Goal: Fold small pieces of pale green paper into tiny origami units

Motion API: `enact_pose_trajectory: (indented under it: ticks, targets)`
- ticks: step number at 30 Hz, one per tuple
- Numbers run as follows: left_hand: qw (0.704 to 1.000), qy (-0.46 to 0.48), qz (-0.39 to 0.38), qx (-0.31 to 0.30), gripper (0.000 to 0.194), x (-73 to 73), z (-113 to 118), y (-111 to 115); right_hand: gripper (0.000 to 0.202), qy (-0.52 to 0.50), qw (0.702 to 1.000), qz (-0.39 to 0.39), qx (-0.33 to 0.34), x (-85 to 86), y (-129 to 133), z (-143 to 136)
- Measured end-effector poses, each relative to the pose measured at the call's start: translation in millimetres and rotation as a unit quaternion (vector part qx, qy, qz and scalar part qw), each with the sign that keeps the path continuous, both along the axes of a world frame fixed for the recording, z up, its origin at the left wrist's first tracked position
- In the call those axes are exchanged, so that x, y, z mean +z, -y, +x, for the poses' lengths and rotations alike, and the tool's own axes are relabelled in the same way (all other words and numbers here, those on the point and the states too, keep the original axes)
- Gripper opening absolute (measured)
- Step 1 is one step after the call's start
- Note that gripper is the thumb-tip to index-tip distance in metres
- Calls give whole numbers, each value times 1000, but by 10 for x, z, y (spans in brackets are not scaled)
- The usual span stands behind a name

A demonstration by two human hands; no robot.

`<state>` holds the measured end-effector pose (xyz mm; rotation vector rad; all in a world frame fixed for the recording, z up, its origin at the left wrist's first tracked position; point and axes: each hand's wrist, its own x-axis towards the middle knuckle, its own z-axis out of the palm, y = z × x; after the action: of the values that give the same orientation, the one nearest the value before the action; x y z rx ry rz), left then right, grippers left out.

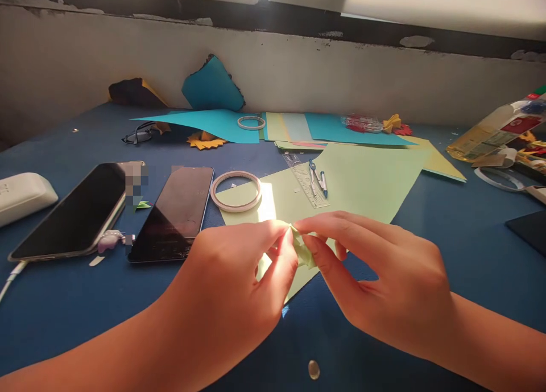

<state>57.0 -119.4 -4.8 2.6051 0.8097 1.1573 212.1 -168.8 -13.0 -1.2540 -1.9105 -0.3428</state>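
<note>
A small folded piece of green paper point(305, 256) was held between both hands, above the near part of the large pale green sheet point(396, 176). The left hand point(239, 272) had its grip closed, thumb and index finger pinching the paper's left side; the right hand point(388, 272) had its grip closed on the paper's right side, thumb against fingertips, the exact contact partly hidden.

On the large sheet lay a clear ruler point(298, 173) with a compass point(312, 167) beside it. A roll of tape point(236, 208) overlapped the sheet's left edge, and two dark-screened phones point(177, 210) lay left of the sheet. Blue paper point(205, 124) lay behind the sheet, and a bottle point(490, 131) was to its right, all on the blue tabletop point(362, 358).
</note>
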Motion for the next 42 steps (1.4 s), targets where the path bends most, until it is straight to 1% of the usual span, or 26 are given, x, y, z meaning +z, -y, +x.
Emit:
enact_pose_trajectory:
  ticks: [5, 9, 12, 16, 17, 19, 21, 25, 30, 32, 33, 35, 37, 38, 40, 42]
  targets:
    - [1000, -9, 16, 0, 16, -10, -4, 1, 9, 1, 1000, -11, -4, 8, 0, 2]
    - [999, -12, 45, -11, 19, -21, 0, 7, 5, 23, 999, 24, -27, -14, -6, -3]
    - [999, -13, 42, -21, 20, -22, 1, 20, 4, 57, 997, 31, -34, -44, -4, -4]
    - [999, -16, 32, -16, 21, -35, 0, 31, 4, 66, 997, 41, -16, -63, 5, -10]
    - [999, -17, 38, -12, 22, -43, 0, 30, 3, 58, 998, 39, -7, -61, 8, -13]
    - [998, -22, 61, -1, 22, -62, 1, 27, 9, 38, 999, 26, 16, -50, 11, -18]
    - [996, -28, 89, 4, 23, -81, -4, 24, 11, 35, 998, 30, 30, -39, 9, -20]
    - [992, -38, 117, -4, 21, -107, -31, 21, 5, 71, 994, 75, 24, -29, -6, -15]
    - [989, -44, 138, -39, 16, -137, -54, 20, 7, 90, 992, 92, 11, -22, 2, -15]
    - [988, -49, 138, -39, 16, -139, -50, 30, 9, 113, 989, 98, 10, -25, 12, -22]
    - [987, -44, 150, -37, 16, -134, -45, 35, 10, 129, 986, 104, 10, -27, 15, -26]
    - [986, -46, 160, -21, 16, -111, -30, 43, 14, 165, 978, 124, 8, -27, 14, -29]
    - [987, -44, 154, 12, 15, -78, -18, 37, 16, 177, 975, 137, 8, -16, 6, -21]
    - [989, -38, 143, 28, 15, -61, -14, 29, 16, 164, 978, 131, 11, -6, 2, -12]
    - [993, -24, 101, 51, 18, -29, -14, 4, 17, 108, 990, 91, 11, 16, -3, 11]
    - [996, -1, 59, 60, 21, -8, -18, -20, 18, 55, 997, 52, 3, 24, -3, 33]
